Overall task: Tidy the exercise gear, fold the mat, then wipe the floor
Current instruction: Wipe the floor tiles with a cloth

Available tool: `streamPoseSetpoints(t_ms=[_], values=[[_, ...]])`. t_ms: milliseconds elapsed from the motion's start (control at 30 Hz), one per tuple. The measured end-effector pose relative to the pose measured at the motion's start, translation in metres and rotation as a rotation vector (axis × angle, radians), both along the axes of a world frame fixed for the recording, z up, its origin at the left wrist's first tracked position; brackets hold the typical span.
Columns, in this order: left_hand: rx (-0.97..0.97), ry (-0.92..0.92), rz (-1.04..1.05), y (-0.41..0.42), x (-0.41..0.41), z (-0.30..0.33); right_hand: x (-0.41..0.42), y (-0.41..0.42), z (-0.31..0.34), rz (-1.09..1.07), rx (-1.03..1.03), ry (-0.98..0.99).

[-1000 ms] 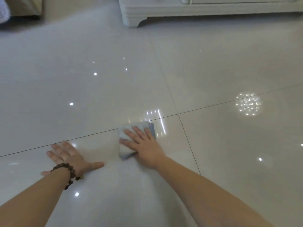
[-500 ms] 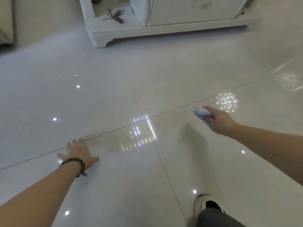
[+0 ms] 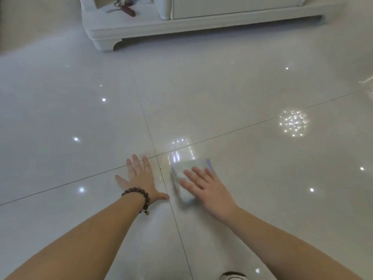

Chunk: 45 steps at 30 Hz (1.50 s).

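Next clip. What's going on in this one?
A person is crouched over a glossy tiled floor, wiping it. The right hand presses a folded pale cloth flat against a tile with straight fingers, just right of where the grout lines cross. The left hand, with a beaded bracelet at the wrist, rests flat on the floor as a brace. A white cabinet stands at the far side. No mat or exercise gear shows.

Glossy tiled floor (image 3: 232, 93) bears a folded cloth (image 3: 184, 179) and white cabinet (image 3: 181, 23).
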<state>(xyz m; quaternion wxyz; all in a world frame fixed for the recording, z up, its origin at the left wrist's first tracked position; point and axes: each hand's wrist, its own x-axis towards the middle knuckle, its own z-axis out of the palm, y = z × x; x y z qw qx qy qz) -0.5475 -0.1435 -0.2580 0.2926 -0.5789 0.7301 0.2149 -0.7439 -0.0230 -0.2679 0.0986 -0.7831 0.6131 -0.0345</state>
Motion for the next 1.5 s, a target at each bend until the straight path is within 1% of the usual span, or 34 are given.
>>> streamPoseSetpoints(t_ms=[67, 100, 133, 167, 200, 267, 333, 367, 400, 433, 467, 533, 600, 633, 667, 733, 767, 800, 833, 900, 933, 967, 1000, 1067, 1133, 1200, 1233, 1267, 1300, 1333, 1400, 1433, 1467, 1500], values=[[0.024, -0.013, 0.033, -0.012, -0.004, -0.007, 0.006, -0.005, -0.029, 0.195, 0.075, 0.032], [0.031, -0.008, 0.054, -0.019, -0.007, -0.010, -0.005, -0.009, -0.041, 0.233, 0.101, 0.048], [0.037, 0.001, 0.077, -0.024, -0.010, -0.012, -0.025, -0.017, -0.048, 0.200, 0.101, 0.058], [0.045, 0.010, 0.096, -0.028, -0.014, -0.015, -0.050, -0.029, -0.052, 0.085, 0.071, 0.053], [0.058, 0.014, 0.110, -0.032, -0.018, -0.016, -0.078, -0.043, -0.053, -0.100, 0.037, 0.049], [0.091, 0.000, 0.123, -0.035, -0.027, -0.019, -0.134, -0.077, -0.049, -0.546, 0.044, 0.043], [0.123, -0.022, 0.129, -0.038, -0.034, -0.022, -0.162, -0.106, -0.040, -0.909, 0.072, -0.010], [0.142, -0.028, 0.137, -0.040, -0.036, -0.023, -0.158, -0.121, -0.039, -1.019, 0.061, -0.029], [0.165, -0.031, 0.149, -0.041, -0.037, -0.022, -0.141, -0.132, -0.040, -1.062, 0.054, -0.047], [0.186, -0.036, 0.163, -0.041, -0.038, -0.021, -0.115, -0.137, -0.044, -0.997, 0.027, -0.061], [0.200, -0.045, 0.173, -0.042, -0.039, -0.020, -0.081, -0.138, -0.050, -0.837, -0.022, -0.086], [0.224, -0.075, 0.185, -0.044, -0.042, -0.020, -0.017, -0.128, -0.054, -0.385, -0.014, -0.105], [0.243, -0.093, 0.202, -0.046, -0.045, -0.019, -0.010, -0.138, -0.053, -0.079, -0.013, -0.110], [0.250, -0.096, 0.211, -0.046, -0.045, -0.018, -0.027, -0.158, -0.055, -0.043, -0.033, -0.103], [0.255, -0.098, 0.219, -0.047, -0.046, -0.018, -0.043, -0.182, -0.054, -0.099, -0.025, -0.084], [0.266, -0.096, 0.234, -0.048, -0.047, -0.018, -0.064, -0.236, -0.049, -0.409, 0.033, -0.065], [0.270, -0.096, 0.240, -0.048, -0.048, -0.018, -0.059, -0.258, -0.043, -0.564, 0.063, -0.070], [0.274, -0.100, 0.241, -0.049, -0.049, -0.017, -0.041, -0.274, -0.039, -0.626, 0.079, -0.077], [0.277, -0.106, 0.243, -0.049, -0.049, -0.017, -0.016, -0.284, -0.036, -0.562, 0.085, -0.091], [0.278, -0.114, 0.246, -0.050, -0.049, -0.015, 0.034, -0.281, -0.034, -0.190, 0.144, -0.124], [0.279, -0.115, 0.243, -0.050, -0.049, -0.015, 0.044, -0.273, -0.034, -0.010, 0.160, -0.133], [0.279, -0.112, 0.241, -0.050, -0.049, -0.014, 0.040, -0.268, -0.036, 0.084, 0.165, -0.122], [0.280, -0.106, 0.242, -0.050, -0.048, -0.013, 0.022, -0.267, -0.038, 0.100, 0.150, -0.113], [0.283, -0.092, 0.241, -0.050, -0.047, -0.012, -0.036, -0.265, -0.043, -0.067, 0.108, -0.070], [0.280, -0.091, 0.226, -0.050, -0.047, -0.012, -0.116, -0.253, -0.045, -0.356, 0.080, -0.001], [0.276, -0.103, 0.213, -0.050, -0.046, -0.011, -0.177, -0.225, -0.039, -0.685, 0.087, -0.020], [0.271, -0.107, 0.209, -0.050, -0.046, -0.011, -0.184, -0.211, -0.035, -0.813, 0.098, -0.039], [0.264, -0.109, 0.206, -0.049, -0.046, -0.010, -0.174, -0.199, -0.036, -0.874, 0.103, -0.032], [0.258, -0.111, 0.205, -0.049, -0.047, -0.010, -0.153, -0.186, -0.038, -0.839, 0.116, -0.011], [0.254, -0.110, 0.206, -0.048, -0.048, -0.008, -0.127, -0.172, -0.042, -0.713, 0.091, -0.013], [0.232, -0.098, 0.206, -0.046, -0.049, -0.007, -0.085, -0.143, -0.050, -0.363, 0.018, -0.069], [0.216, -0.096, 0.202, -0.045, -0.049, -0.006, -0.084, -0.130, -0.049, -0.241, 0.042, -0.079], [0.200, -0.102, 0.198, -0.044, -0.051, -0.003, -0.103, -0.121, -0.049, -0.173, 0.051, -0.095], [0.178, -0.114, 0.195, -0.044, -0.055, -0.001, -0.134, -0.111, -0.047, -0.215, 0.047, -0.112]])
